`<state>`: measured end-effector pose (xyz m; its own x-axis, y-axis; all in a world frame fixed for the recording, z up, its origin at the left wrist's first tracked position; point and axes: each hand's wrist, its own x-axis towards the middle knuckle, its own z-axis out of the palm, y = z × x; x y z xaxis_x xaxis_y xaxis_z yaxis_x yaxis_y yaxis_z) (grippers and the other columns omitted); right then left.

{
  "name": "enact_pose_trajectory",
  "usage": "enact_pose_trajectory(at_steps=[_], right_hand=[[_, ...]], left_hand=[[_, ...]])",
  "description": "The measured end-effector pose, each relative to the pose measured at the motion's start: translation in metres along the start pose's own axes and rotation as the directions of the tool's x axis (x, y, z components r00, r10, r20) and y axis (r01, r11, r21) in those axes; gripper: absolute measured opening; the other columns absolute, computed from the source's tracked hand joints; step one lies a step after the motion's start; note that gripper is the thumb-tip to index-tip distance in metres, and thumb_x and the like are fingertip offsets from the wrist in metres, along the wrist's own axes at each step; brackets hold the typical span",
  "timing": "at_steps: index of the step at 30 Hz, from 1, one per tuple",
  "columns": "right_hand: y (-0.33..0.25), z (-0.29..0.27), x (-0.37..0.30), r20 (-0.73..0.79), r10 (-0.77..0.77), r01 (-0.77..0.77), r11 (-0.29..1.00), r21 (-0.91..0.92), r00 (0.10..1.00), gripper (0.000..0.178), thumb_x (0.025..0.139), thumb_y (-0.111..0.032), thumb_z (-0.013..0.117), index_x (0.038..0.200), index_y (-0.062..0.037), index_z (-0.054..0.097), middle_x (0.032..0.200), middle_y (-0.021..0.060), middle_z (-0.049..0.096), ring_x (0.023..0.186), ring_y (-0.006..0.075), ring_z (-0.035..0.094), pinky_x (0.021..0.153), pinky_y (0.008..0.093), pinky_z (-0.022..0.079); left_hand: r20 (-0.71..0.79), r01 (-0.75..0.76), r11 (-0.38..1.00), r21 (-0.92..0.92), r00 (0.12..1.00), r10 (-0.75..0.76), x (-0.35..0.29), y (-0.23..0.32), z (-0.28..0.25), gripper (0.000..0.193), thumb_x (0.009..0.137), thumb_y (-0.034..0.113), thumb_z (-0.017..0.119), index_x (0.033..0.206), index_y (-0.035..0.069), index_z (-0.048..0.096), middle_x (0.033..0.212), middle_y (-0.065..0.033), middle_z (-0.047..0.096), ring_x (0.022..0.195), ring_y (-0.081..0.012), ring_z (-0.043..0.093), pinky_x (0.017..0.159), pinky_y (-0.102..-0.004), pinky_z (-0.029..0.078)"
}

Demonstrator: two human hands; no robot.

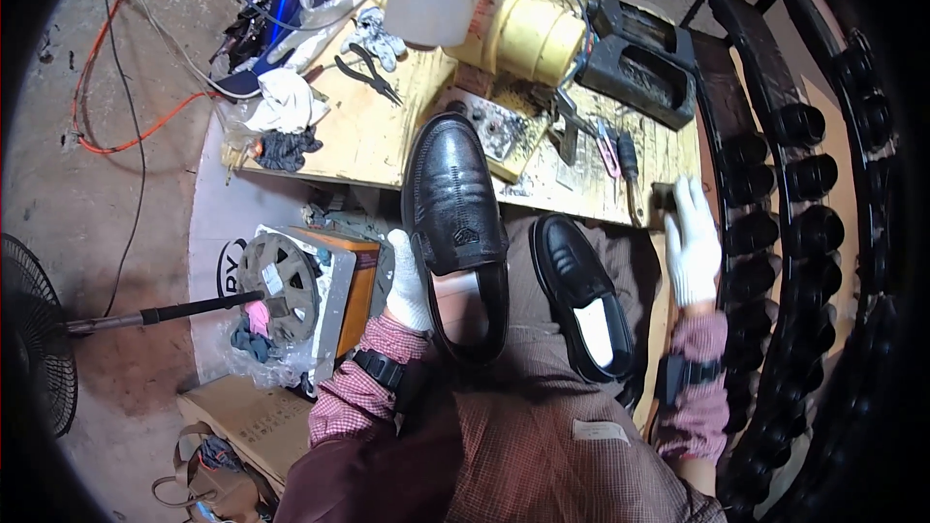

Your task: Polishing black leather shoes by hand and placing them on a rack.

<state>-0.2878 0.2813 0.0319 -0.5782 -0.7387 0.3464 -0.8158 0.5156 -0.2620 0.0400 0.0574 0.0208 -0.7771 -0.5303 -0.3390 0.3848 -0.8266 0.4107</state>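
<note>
My left hand (407, 283), in a white knit glove, grips a black leather loafer (450, 184) by its left side. The loafer's toe points away from me and reaches over the bench edge; my fingers under it are hidden. A second black loafer (572, 266) with a white insole rests on my lap to the right. My right hand (693, 250), also gloved, lies at the bench's right edge with its fingers stretched out. Beside those fingers is a small dark lump (664, 196); whether they touch it I cannot tell.
On the wooden bench (339, 150) lie pliers (368, 73), a dark-handled tool (630, 169), rags and a yellow machine (528, 29). Racks of black shoes (814, 179) stand at right. At left are a fan (39, 339) and a boxy unit (339, 305).
</note>
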Motion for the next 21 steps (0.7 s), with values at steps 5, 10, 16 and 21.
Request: enact_pose_trajectory(at_steps=[5,10,16,21], right_hand=[[-0.066,-0.052,-0.063,0.528,0.013,-0.265,0.875,0.406,0.849,0.091,0.087,-0.036,0.079,0.161,-0.0040,0.038,0.155,0.0264,0.052,0.141,0.0406,0.055,0.117,0.0428,0.045],[-0.082,-0.046,-0.098,0.681,0.277,-0.688,0.564,0.456,0.678,0.078,0.092,-0.014,0.068,0.162,0.0004,0.036,0.145,0.0279,0.061,0.133,0.0315,0.062,0.111,0.0331,0.046],[-0.063,-0.047,-0.065,0.519,0.120,-0.403,0.782,0.475,0.846,0.060,0.098,-0.021,0.068,0.153,-0.0002,0.052,0.144,0.0238,0.063,0.133,0.0353,0.062,0.113,0.0397,0.046],[-0.059,-0.006,0.011,0.058,0.018,-0.025,0.993,0.119,0.998,0.058,0.099,-0.028,0.064,0.152,-0.0074,0.051,0.120,0.0177,0.073,0.107,0.0364,0.070,0.093,0.0443,0.056]], left_hand=[[0.272,0.040,0.929,-0.369,0.960,0.067,0.008,0.023,0.024,0.078,0.098,0.065,0.056,0.142,0.001,0.051,0.129,-0.0216,0.062,0.099,-0.0339,0.067,0.097,-0.0547,0.054],[0.094,0.164,0.808,-0.566,0.986,-0.135,0.001,0.017,0.026,0.055,0.104,0.044,0.058,0.122,-0.008,0.057,0.098,-0.0127,0.062,0.084,-0.0281,0.065,0.088,-0.0485,0.053],[-0.110,0.111,0.917,0.383,0.991,-0.074,-0.013,0.015,0.021,0.093,0.102,0.067,0.048,0.140,-0.018,0.046,0.121,-0.0321,0.065,0.093,-0.0417,0.071,0.089,-0.0542,0.058],[0.195,0.405,0.914,0.030,0.894,-0.403,-0.018,-0.024,0.029,0.111,0.087,0.086,0.052,0.151,-0.003,0.044,0.129,-0.0331,0.063,0.104,-0.0466,0.070,0.094,-0.0570,0.059]])
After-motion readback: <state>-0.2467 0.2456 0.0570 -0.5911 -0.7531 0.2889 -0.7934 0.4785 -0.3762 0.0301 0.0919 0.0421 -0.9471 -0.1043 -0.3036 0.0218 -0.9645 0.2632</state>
